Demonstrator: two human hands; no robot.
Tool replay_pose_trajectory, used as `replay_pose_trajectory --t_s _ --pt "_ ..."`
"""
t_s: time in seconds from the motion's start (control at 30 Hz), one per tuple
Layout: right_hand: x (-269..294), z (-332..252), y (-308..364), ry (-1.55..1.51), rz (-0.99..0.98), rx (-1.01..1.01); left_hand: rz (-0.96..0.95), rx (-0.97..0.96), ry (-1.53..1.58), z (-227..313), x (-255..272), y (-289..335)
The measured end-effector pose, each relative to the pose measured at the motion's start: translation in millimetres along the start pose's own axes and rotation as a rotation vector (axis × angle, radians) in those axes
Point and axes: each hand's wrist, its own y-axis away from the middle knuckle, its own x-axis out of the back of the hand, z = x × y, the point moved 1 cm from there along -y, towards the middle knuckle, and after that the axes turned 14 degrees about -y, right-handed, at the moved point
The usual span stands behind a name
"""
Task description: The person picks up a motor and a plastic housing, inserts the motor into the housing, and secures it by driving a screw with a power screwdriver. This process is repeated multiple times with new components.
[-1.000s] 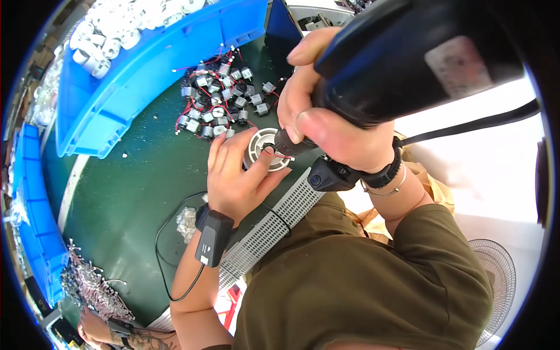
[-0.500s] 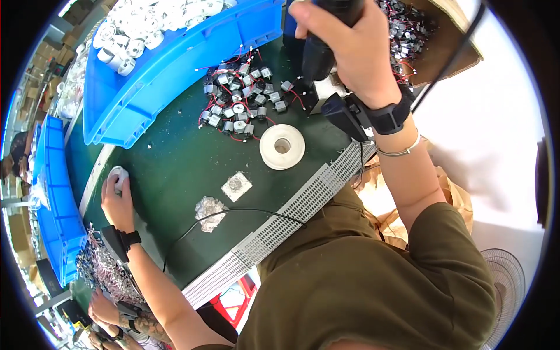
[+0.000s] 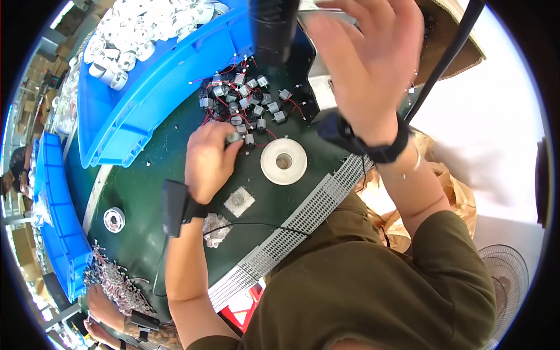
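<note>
My left hand (image 3: 209,160) is at the near edge of a pile of small silver motors (image 3: 256,99) with red wires. Its thumb and forefinger pinch one small motor (image 3: 233,137). My right hand (image 3: 373,70), somewhat blurred, is raised at the upper right with fingers apart and nothing in it. To its left hangs a black power screwdriver (image 3: 273,29), apart from the hand. A round white plastic part (image 3: 114,220) lies alone on the green table at the left.
A blue bin (image 3: 169,76) heaped with white round parts stands at the back left. On the table are a white roll (image 3: 284,161), a small pale block (image 3: 240,202) and crumpled clear plastic (image 3: 216,230). A cable crosses the front. Another person's hand (image 3: 105,307) works at lower left.
My left hand has left the white part on the table and moved right to the motors. My right hand has let go of the screwdriver, which now hangs farther left.
</note>
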Motion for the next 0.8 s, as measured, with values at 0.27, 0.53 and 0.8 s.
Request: replay_pose_trajectory --t_s 0.27,0.53,0.8 --pt "-4.2 5.4 53.0 -0.353 -0.547 -1.038 0.336 0.314 0.827 20.7 37.9 -4.3" --pt "-6.6 -4.7 51.2 -0.760 -0.201 -1.278 0.397 -0.011 0.149 49.4 83.2 -8.3" --pt "14.5 -5.7 46.1 -0.695 -0.167 -1.182 0.255 0.186 -0.370 -140.2 112.8 -111.6"
